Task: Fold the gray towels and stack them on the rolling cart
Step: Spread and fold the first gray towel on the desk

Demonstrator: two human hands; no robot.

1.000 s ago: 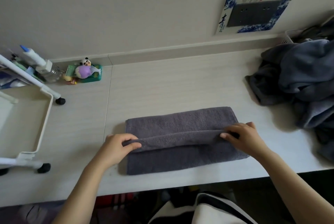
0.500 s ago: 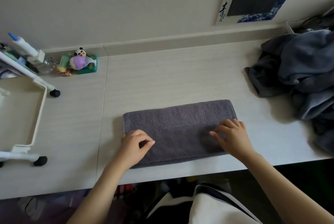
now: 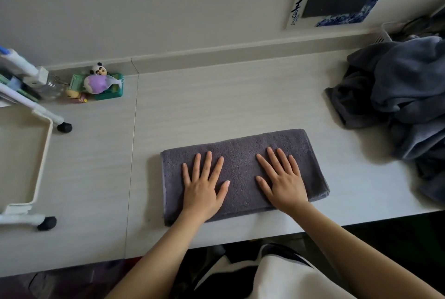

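While my left hand [image 3: 203, 184] and right hand [image 3: 283, 181] press flat, fingers spread, on 1 folded gray towel [image 3: 243, 173] on the desk [image 3: 216, 106], I see the unfolded pile [image 3: 404, 106] waiting and the rolling cart [image 3: 45, 144] tray bare.

One view only — a wide-angle camera worn on the person's head, looking forward and steeply down at the white desk [image 3: 216, 106] from close above. It faces the wall behind the desk; straight lines bow near the frame edges. The near desk edge and the person's forearms fill the bottom — nothing is shared with another view.
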